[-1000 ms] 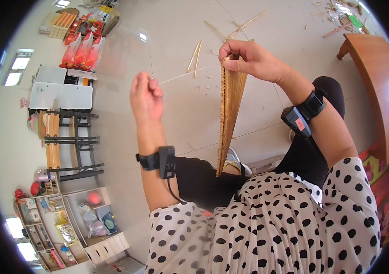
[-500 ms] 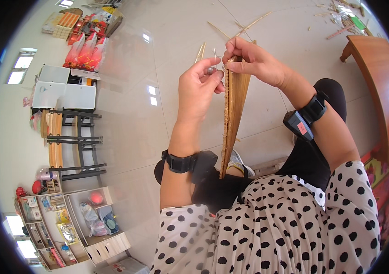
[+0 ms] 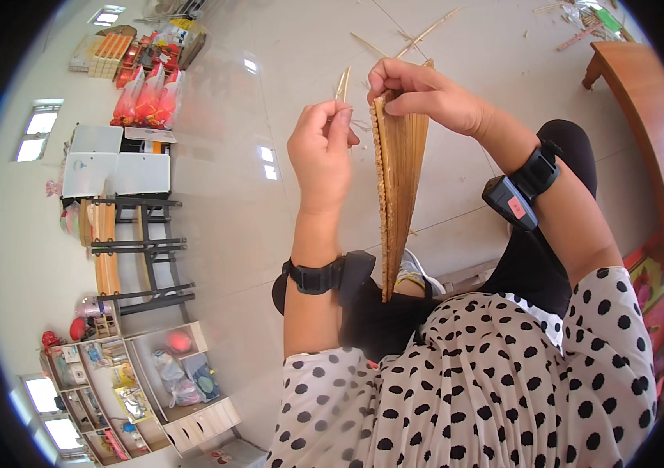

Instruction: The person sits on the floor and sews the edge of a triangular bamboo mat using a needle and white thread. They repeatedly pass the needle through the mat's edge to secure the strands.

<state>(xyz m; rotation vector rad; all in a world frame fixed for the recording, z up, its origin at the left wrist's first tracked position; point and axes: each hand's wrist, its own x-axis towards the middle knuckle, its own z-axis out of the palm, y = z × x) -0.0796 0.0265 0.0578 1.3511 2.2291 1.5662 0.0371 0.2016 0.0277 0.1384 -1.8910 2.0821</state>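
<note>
A tan, pleated piece that looks like a palm-leaf fan (image 3: pixel 403 179) stands nearly edge-on between my knees, its lower end by my lap. Along its left side runs a knobbly, stitched-looking edge (image 3: pixel 383 187). My right hand (image 3: pixel 417 97) grips the far top corner, thumb on the near face and fingers curled over the edge. A little to the left, my left hand (image 3: pixel 324 148) is closed in a pinch, apart from the fan. A faint thin thread (image 3: pixel 360 125) shows between that pinch and the edge; whether a needle is in the fingers I cannot tell.
Thin pale strips (image 3: pixel 429 33) and scraps lie on the tiled floor ahead. A brown wooden bench (image 3: pixel 632 125) stands at the right. Along the left are red bags (image 3: pixel 148 97), white boxes (image 3: pixel 90 173), a black metal frame (image 3: pixel 145 246) and a shelf unit (image 3: pixel 184 405) with goods.
My left hand has drawn away from the fan's edge, leftward and slightly nearer. My right hand keeps its grip at the top corner, and the fan's top has tipped slightly left.
</note>
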